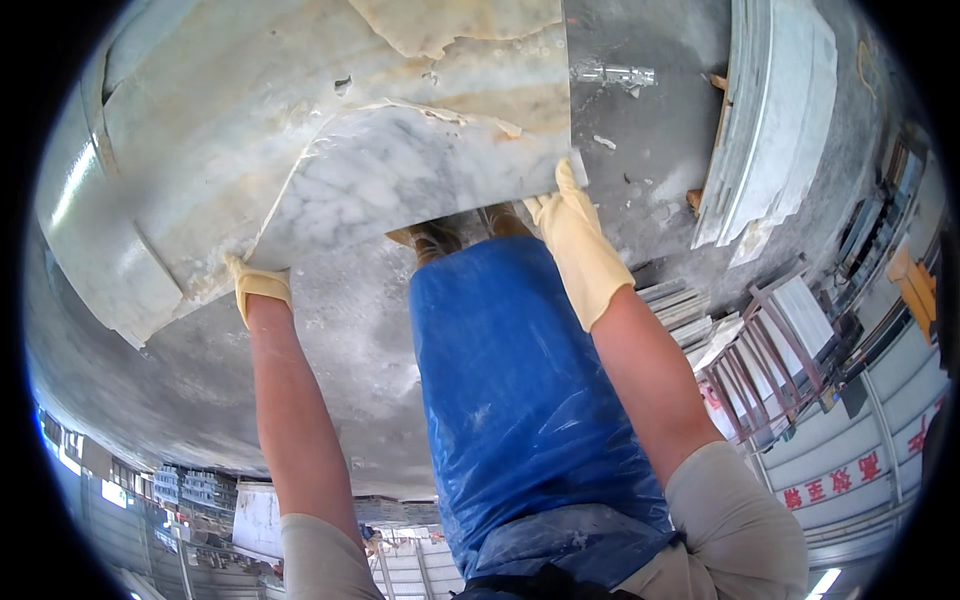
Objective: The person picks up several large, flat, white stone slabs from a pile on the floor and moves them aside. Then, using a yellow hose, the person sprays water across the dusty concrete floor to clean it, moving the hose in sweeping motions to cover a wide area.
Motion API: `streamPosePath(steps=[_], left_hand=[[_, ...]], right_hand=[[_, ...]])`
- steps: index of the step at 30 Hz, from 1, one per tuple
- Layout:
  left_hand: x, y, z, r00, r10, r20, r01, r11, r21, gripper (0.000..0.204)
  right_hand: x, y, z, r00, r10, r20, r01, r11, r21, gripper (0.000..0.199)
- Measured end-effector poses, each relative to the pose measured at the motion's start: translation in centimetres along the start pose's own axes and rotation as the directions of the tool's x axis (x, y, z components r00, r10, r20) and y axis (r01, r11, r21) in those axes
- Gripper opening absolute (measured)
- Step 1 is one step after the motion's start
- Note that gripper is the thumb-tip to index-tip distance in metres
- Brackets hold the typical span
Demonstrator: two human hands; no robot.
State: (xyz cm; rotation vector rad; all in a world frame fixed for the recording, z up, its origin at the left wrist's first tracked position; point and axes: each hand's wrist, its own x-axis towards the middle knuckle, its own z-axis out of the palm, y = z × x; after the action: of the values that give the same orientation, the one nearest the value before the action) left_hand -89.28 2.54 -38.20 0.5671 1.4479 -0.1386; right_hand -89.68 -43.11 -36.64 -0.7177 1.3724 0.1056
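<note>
A broken piece of white marble slab (pixel 390 165) with grey veins lies in front of me, its rough far edge against larger beige-grey slab pieces (pixel 220 130). My left hand (pixel 263 287), in a cream rubber glove, is closed on the near edge where the marble meets the beige stone. At the near right corner my right hand (pixel 577 240), gloved alike, grips the marble with the thumb laid on top. Its fingers under the edge are mostly hidden. Both arms reach out straight, one on each side of my blue plastic apron (pixel 520 370).
My boots (pixel 435 240) show just under the slab's near edge, on a dusty grey floor (pixel 350 380). Long stone slabs (pixel 775 130) are stacked to the right on wooden blocks. A metal rack (pixel 770 350) and stone strips (pixel 685 315) stand nearer on the right. Stone chips lie about.
</note>
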Motion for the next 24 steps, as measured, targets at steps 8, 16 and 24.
streamPosePath(steps=[8,16,24], left_hand=[[3.9,-0.2,-5.7,0.993,0.106,-0.049,-0.11,0.991,-0.074,0.077],[4.8,0.3,-5.4,0.996,0.087,-0.014,-0.088,0.974,-0.208,0.078],[6.5,0.6,-6.0,0.949,0.021,0.315,0.298,0.271,-0.915,0.078]], right_hand=[[-1.5,-5.0,1.5,0.972,0.099,-0.215,-0.221,0.707,-0.671,0.08],[-2.9,-9.2,3.1,0.936,-0.247,0.25,0.224,-0.131,-0.966,0.095],[-0.8,-6.1,2.0,0.936,-0.169,0.31,0.278,-0.19,-0.942,0.081]])
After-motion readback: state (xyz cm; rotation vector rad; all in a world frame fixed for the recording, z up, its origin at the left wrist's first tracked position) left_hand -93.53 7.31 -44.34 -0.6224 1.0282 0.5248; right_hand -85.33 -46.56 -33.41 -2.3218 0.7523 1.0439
